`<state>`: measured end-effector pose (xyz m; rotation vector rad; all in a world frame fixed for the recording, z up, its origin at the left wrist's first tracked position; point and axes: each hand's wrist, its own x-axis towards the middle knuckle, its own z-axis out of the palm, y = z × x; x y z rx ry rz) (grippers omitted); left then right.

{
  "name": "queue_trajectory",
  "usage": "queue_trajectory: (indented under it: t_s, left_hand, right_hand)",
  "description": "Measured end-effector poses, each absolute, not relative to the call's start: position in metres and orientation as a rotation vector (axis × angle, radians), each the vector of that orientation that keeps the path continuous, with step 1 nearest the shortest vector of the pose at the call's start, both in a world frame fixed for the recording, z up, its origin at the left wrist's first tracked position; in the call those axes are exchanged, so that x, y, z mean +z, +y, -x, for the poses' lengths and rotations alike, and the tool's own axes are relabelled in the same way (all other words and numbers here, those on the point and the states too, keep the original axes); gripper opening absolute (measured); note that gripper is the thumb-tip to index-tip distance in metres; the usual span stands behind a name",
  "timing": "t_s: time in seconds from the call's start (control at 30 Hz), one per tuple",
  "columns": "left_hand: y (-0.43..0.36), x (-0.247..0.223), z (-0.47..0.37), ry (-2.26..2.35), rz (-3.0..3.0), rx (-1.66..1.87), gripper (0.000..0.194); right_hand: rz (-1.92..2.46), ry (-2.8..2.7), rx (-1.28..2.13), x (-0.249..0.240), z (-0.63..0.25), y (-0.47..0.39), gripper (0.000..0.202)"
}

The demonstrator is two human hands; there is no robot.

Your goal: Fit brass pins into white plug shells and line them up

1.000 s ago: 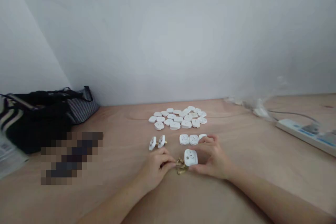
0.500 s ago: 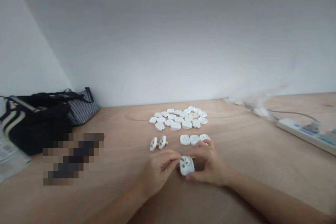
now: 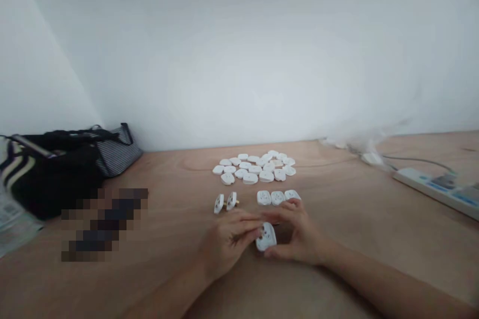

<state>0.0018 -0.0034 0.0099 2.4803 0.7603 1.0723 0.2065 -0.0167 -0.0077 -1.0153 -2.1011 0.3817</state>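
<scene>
A white plug piece [image 3: 266,238] with holes in its face is tilted toward me between my hands. My right hand [image 3: 297,234] grips it by its right side, thumb below and fingers above. The fingers of my left hand [image 3: 234,239] are pinched together at its upper left; whatever lies between the fingertips is too small to make out. Just beyond my left hand, a white plug piece [image 3: 219,204] and a second upright plug piece [image 3: 231,201] stand with brass pins showing. Three white socket faces lie in a row past my right hand, one of them the middle face [image 3: 277,198].
Several white pieces [image 3: 250,178] lie grouped farther back on the wooden table [image 3: 168,239]. A black bag [image 3: 60,174] stands at the left beside a pixelated patch. At the right are a power strip [image 3: 430,187], a grey cable and clear plastic.
My left fingertips have moved slightly right, over the upper left of the held plug piece, covering more of it. My right hand keeps its grip.
</scene>
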Motion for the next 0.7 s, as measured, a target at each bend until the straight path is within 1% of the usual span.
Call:
queue_trajectory:
  t_s: [0.13, 0.17, 0.27, 0.3, 0.33, 0.37, 0.43, 0.47, 0.53, 0.57, 0.6, 0.7]
  left_hand:
    - [-0.005, 0.012, 0.003, 0.783, -2.579, 0.906, 0.024]
    - [-0.006, 0.013, 0.004, 0.793, -2.569, 0.883, 0.030]
    - [-0.006, 0.014, 0.006, 0.861, -2.482, 0.890, 0.063]
    - [-0.006, 0.014, 0.006, 0.886, -2.457, 0.882, 0.071]
    - [-0.006, 0.015, 0.006, 0.902, -2.442, 0.853, 0.071]
    - [-0.005, 0.015, 0.005, 0.898, -2.438, 0.817, 0.067]
    - [-0.005, 0.016, 0.004, 0.854, -2.448, 0.759, 0.055]
    - [-0.005, 0.016, 0.004, 0.830, -2.460, 0.754, 0.050]
    - [-0.005, 0.015, 0.005, 0.818, -2.486, 0.798, 0.047]
    - [-0.005, 0.014, 0.006, 0.831, -2.498, 0.834, 0.047]
    - [-0.005, 0.012, 0.007, 0.851, -2.511, 0.868, 0.047]
    - [-0.004, 0.007, 0.011, 0.939, -2.554, 0.938, 0.052]
  right_hand:
    - [1.003, -2.095, 0.379, -0.010, -0.207, -0.016, 0.073]
    - [1.010, -2.093, 0.380, -0.010, -0.208, -0.016, 0.074]
    - [1.033, -2.084, 0.367, -0.012, -0.208, -0.016, 0.078]
    - [1.035, -2.091, 0.362, -0.013, -0.208, -0.016, 0.080]
    - [1.031, -2.100, 0.359, -0.014, -0.208, -0.016, 0.082]
    - [1.026, -2.109, 0.355, -0.015, -0.207, -0.016, 0.084]
    - [1.024, -2.121, 0.346, -0.015, -0.206, -0.016, 0.085]
    - [1.021, -2.127, 0.343, -0.014, -0.206, -0.016, 0.087]
    - [1.004, -2.146, 0.356, -0.010, -0.208, -0.015, 0.089]
    - [1.002, -2.161, 0.372, -0.008, -0.210, -0.014, 0.085]
    - [1.009, -2.178, 0.384, -0.005, -0.212, -0.014, 0.077]
    - [1.136, -2.232, 0.364, -0.001, -0.221, -0.009, 0.032]
